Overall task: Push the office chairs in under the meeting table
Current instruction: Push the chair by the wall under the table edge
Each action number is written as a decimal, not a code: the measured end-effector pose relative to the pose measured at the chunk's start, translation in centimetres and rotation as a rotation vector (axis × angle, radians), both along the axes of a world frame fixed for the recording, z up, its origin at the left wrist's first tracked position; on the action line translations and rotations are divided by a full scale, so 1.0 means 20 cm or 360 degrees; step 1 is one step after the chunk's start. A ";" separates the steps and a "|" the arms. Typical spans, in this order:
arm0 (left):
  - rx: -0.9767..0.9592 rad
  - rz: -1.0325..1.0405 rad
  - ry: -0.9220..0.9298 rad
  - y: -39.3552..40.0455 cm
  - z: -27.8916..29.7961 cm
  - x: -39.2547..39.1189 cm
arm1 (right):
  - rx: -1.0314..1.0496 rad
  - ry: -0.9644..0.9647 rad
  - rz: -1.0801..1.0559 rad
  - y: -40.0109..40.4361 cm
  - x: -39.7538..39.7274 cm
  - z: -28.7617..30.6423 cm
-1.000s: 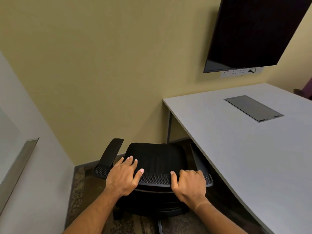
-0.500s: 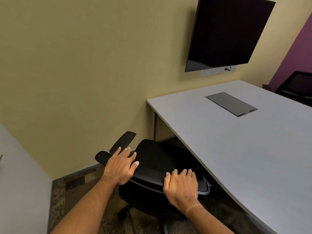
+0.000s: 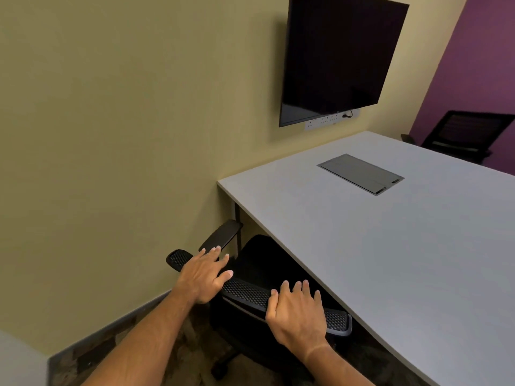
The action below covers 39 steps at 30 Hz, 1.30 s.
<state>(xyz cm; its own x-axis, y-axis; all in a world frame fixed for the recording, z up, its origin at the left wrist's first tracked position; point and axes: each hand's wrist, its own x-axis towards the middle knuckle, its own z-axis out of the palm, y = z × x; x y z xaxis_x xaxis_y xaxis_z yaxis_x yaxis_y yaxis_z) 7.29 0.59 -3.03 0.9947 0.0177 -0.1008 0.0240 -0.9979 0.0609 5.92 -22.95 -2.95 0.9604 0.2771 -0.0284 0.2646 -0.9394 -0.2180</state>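
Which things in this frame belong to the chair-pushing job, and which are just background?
Part of the job:
near office chair
meeting table
left hand and right hand, both resting on the chair's backrest top
far office chair

Background:
wall screen
socket strip
table's cable hatch

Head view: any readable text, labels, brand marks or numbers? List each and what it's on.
No legible text in this frame.
Wall screen: a tiny light mark on the bottom bezel, too small to read.
White socket strip under the screen: small dark marks, too small to read.
Grey hatch in the meeting table: no print visible.
Near office chair: no label visible.
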 end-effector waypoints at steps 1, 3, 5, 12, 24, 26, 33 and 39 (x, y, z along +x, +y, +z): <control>-0.0016 0.0018 0.0038 0.01 0.01 0.06 | 0.0004 0.0030 -0.0014 0.02 0.03 0.01; -0.0058 0.0059 0.0115 0.04 0.01 0.17 | -0.0002 0.0089 -0.0035 0.07 0.08 0.04; -0.0070 0.0105 0.0190 0.07 0.01 0.28 | 0.0009 0.0141 -0.0057 0.12 0.13 0.05; 0.0000 0.0105 0.0278 0.16 0.00 0.58 | 0.0039 0.0187 -0.0097 0.25 0.32 0.04; 0.0080 -0.0155 0.0245 0.34 0.00 1.02 | 0.0139 0.0001 -0.0398 0.47 0.63 0.03; 0.0088 -0.0235 0.0225 0.37 -0.01 1.10 | 0.0155 -0.0004 -0.0494 0.53 0.68 0.03; 0.0139 -0.0501 0.0177 0.46 -0.02 1.34 | 0.0063 -0.0088 -0.0733 0.67 0.85 0.02; 0.0143 -0.0624 0.0145 0.56 -0.04 1.52 | 0.0057 -0.0139 -0.0833 0.80 0.96 0.01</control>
